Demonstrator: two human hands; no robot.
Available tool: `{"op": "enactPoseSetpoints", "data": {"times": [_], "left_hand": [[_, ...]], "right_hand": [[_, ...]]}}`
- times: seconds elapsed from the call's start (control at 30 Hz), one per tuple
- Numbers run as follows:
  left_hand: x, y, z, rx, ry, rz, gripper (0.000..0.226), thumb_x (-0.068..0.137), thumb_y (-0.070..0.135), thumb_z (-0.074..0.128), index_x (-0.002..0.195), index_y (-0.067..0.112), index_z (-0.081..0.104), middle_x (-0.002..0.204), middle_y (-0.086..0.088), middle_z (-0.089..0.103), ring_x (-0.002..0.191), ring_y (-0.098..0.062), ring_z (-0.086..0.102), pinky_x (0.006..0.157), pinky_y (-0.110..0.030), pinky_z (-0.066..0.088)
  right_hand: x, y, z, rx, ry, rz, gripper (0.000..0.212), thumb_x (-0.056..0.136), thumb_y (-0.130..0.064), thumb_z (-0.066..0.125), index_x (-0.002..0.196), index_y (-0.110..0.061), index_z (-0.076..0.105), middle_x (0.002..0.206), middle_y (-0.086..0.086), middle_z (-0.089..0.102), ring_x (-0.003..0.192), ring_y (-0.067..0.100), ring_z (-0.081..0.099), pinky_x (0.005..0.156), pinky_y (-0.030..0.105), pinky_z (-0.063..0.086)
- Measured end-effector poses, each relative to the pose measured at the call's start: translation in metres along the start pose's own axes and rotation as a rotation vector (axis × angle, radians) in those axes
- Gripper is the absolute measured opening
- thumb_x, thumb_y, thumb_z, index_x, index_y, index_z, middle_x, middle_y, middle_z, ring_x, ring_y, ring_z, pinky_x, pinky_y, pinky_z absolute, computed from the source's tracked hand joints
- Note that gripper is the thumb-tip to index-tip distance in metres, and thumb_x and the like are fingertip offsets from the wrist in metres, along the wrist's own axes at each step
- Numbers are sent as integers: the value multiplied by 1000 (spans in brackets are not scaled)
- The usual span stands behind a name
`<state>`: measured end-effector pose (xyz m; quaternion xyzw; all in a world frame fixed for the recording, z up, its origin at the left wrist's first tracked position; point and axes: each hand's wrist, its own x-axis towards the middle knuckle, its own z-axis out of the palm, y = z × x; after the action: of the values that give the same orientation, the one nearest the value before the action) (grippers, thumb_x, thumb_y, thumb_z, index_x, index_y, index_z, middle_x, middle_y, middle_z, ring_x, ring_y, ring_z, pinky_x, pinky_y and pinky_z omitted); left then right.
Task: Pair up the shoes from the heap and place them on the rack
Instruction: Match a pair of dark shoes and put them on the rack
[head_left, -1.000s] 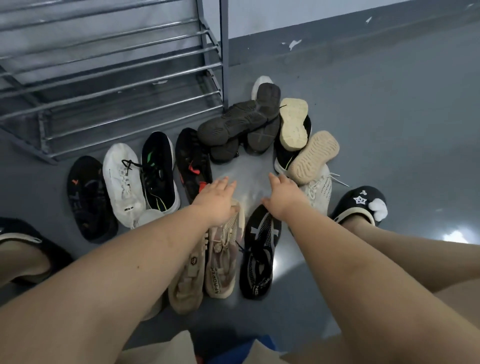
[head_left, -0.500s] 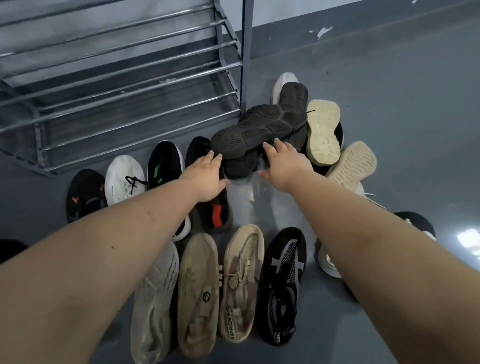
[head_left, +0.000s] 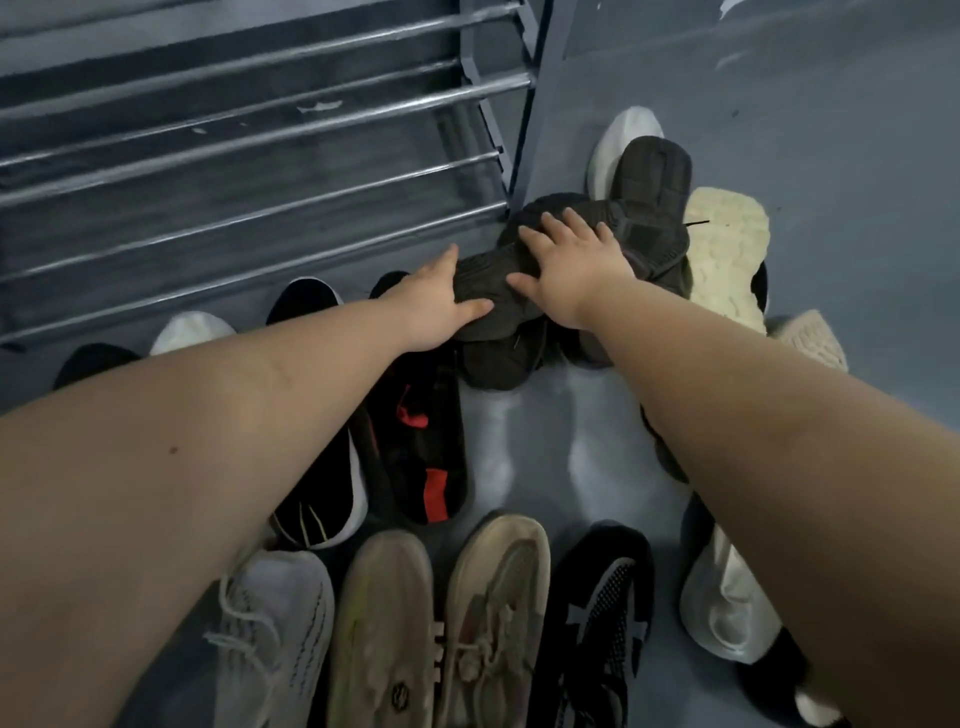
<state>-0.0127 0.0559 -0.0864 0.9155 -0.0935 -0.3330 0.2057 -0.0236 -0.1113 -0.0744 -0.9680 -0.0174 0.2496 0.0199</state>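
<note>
Both arms reach forward over shoes spread on the floor (head_left: 524, 457). The left hand (head_left: 434, 304) and right hand (head_left: 569, 267), fingers spread flat, press on an upturned dark shoe (head_left: 639, 228) atop the heap, just beside the metal rack (head_left: 260, 140). No lettering is legible.

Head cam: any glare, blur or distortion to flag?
Head view: dim and soft overall; pale glare patches on the floor between the shoes; wide-angle bending of the rack bars; forearms loom large at the edges; both hands reasonably sharp on the dark shoe.
</note>
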Motion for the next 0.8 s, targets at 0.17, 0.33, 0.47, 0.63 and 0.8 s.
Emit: {"op": "enactPoseSetpoints", "data": {"times": [0.17,0.33,0.47,0.63,0.8], "left_hand": [[4,-4,7,-144,68,2,96,80,48,66,152,21,9,156,-7,18,142,-24,25,112,-32,24],[-17,0,18,-143,229,102,85,68,43,79,139,19,39,135,-3,34,129,-20,35,107,-28,29],[-40,6,25,-302,310,191,47,80,45,67,114,18,48,116,3,39,112,-14,45,92,-25,35],[-65,15,47,-386,205,197,64,88,41,59,141,20,32,146,-3,39,132,-16,41,106,-27,33],[-81,23,64,-103,171,246,47,88,39,60,128,16,52,146,0,42,134,-18,38,110,-29,28]], "right_hand": [[6,7,1,-23,103,-47,66,97,-52,30,153,-25,8,155,10,23,144,30,16,119,47,6],[-8,10,-13,-124,239,-86,60,93,-63,29,137,-28,48,132,15,43,126,36,35,114,45,17],[-43,16,-14,-122,392,-128,59,91,-61,38,115,-16,66,111,15,58,109,35,47,101,43,30],[-87,25,8,-158,499,-158,55,76,-58,44,77,-9,68,81,16,58,79,36,58,72,41,49],[-113,28,28,9,309,-172,44,83,-47,63,100,-7,60,101,15,61,99,36,56,84,43,42]]}}
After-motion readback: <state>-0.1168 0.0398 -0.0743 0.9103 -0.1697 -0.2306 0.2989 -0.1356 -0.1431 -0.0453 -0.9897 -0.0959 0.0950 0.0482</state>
